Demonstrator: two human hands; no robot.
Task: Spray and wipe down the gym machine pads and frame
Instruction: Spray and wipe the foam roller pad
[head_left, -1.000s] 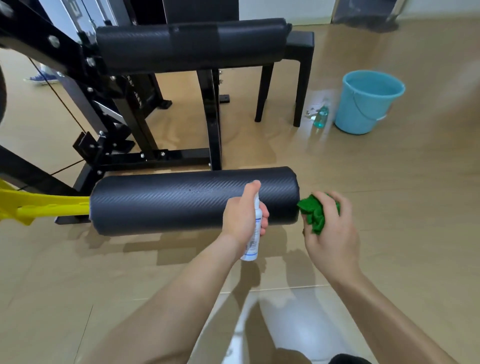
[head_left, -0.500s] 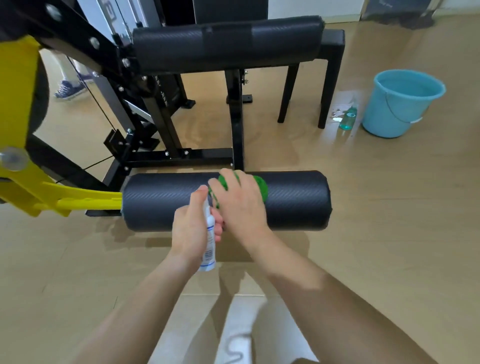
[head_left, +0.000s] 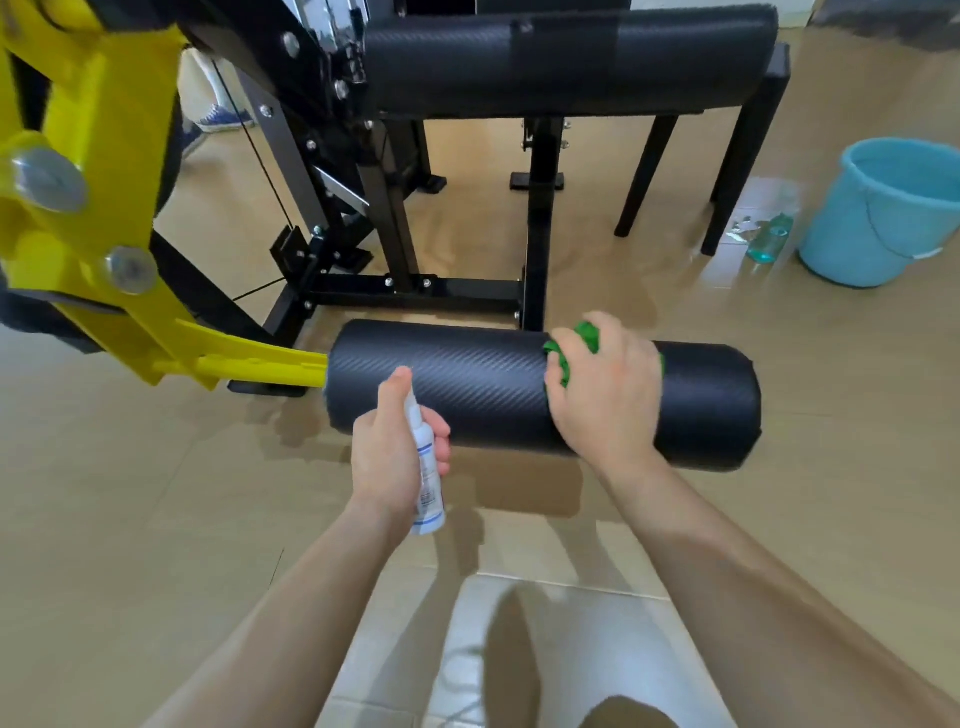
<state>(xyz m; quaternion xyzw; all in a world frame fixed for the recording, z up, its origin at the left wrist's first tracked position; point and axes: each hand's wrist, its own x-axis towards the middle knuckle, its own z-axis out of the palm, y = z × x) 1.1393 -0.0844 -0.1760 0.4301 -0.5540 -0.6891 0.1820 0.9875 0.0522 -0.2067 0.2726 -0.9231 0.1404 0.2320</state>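
Left grip (head_left: 395, 452) was clenched round a white spray bottle (head_left: 428, 483), held upright at 6 o'clock of the lower roller pad (head_left: 457, 384), near its left half. Right grip (head_left: 608, 395) grasped a bunched green cloth (head_left: 587, 332), fingers curled over it, pressing it on the pad's top. Yellow arm (head_left: 104, 156) met the pad's end at 9 o'clock. Upper pad (head_left: 571, 57) lay at 12 o'clock; blue bucket (head_left: 893, 213) stood on the floor at 2 o'clock.

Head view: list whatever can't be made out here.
Green cloth: mostly covered by the right hand.
Spray bottle label: too small, partly wrapped by the left hand.
Yellow frame arm: cut off by the left edge.
Blue bucket: cut off by the right edge.
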